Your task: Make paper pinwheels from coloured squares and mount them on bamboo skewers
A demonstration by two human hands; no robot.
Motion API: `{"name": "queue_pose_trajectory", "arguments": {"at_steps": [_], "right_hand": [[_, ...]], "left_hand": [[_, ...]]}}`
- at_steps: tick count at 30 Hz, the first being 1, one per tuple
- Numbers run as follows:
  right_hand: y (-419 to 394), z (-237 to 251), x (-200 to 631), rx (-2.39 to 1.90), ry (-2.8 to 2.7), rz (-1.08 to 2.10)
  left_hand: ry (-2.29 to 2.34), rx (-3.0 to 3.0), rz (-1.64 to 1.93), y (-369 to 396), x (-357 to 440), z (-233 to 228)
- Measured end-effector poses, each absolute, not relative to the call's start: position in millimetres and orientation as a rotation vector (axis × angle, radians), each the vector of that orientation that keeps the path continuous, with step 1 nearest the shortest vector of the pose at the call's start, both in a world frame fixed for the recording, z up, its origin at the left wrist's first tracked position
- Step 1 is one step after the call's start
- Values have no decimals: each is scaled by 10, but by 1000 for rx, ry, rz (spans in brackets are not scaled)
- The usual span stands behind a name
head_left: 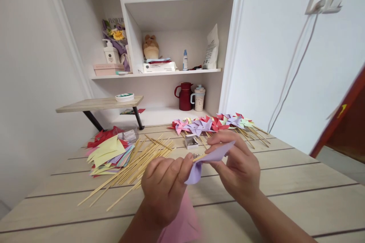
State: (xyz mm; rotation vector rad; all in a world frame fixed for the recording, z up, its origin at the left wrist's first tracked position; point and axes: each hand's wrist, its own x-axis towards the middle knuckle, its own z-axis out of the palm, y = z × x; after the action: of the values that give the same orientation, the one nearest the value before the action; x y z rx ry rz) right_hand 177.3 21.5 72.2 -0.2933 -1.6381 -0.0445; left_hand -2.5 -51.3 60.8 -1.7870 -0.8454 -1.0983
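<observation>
While both hands hover above the tabletop point(285, 182), the left hand point(164, 188) and right hand point(238, 167) pinch a folded purple paper point(208, 159) between them, fingers point(219, 138) clamped on it.

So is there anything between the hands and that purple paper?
No. The left hand and right hand both already pinch the purple paper directly, with nothing visible between. The bamboo sticks lie apart, to the left.

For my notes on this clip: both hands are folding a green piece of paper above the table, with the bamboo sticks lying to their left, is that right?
Not quite: the head view shows the paper held by the left hand and right hand is purple, not green. The bamboo sticks do lie to their left.
</observation>
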Motion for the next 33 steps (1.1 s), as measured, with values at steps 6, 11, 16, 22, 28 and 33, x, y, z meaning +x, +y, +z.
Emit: {"name": "queue_pose_trajectory", "arguments": {"at_steps": [6, 11, 16, 22, 28, 33], "right_hand": [[216, 725, 1752, -334, -1629, -14], [218, 736, 1740, -343, -1634, 0], [335, 710, 1743, -387, -1703, 19], [494, 597, 1722, -555, -1791, 177], [443, 551, 1734, -586, -1615, 394], [465, 575, 1758, -506, -1448, 490]], "left_hand": [[-902, -1794, -1119, -499, 9, 576], [-922, -1787, -1155, -481, 28, 571], [-979, -1755, -1318, -368, 86, 523], [-1422, -1947, -1510, -210, 100, 371], [-1442, -2202, -1474, -199, 80, 348], [-1497, -2324, -1519, -201, 105, 363]]}}
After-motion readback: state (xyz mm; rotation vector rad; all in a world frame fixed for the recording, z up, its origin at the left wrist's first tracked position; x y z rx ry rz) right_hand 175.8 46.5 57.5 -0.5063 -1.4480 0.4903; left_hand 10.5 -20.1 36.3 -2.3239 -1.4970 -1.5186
